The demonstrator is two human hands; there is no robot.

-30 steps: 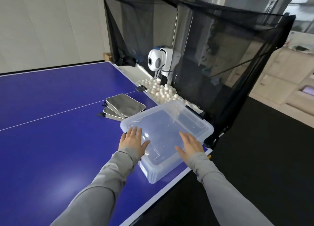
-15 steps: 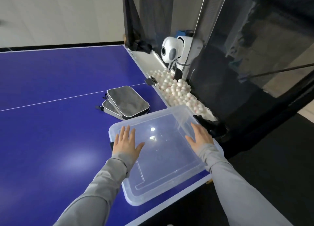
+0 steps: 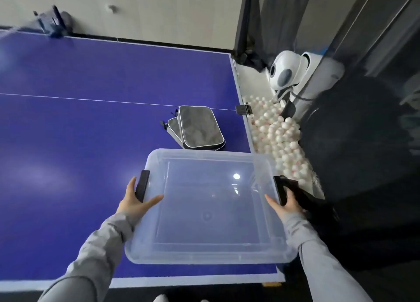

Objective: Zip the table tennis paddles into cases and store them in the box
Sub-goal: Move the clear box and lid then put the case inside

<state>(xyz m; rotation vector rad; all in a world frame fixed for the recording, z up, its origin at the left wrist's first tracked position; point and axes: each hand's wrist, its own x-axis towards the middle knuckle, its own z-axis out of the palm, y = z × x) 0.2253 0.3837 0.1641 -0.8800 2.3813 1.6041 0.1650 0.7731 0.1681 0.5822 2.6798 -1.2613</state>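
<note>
Both hands, the left hand (image 3: 134,202) and right hand (image 3: 287,205), gripped the clear box (image 3: 204,210) by its side latches at the table's (image 3: 68,142) near right corner, seemingly squaring it just before the two zipped cases (image 3: 197,130).

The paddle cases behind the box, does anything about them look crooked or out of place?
Slightly. The two grey paddle cases lie stacked but offset, the lower one sticking out to the left, both angled to the table lines. They are outside the clear box. No damage shows.
</note>
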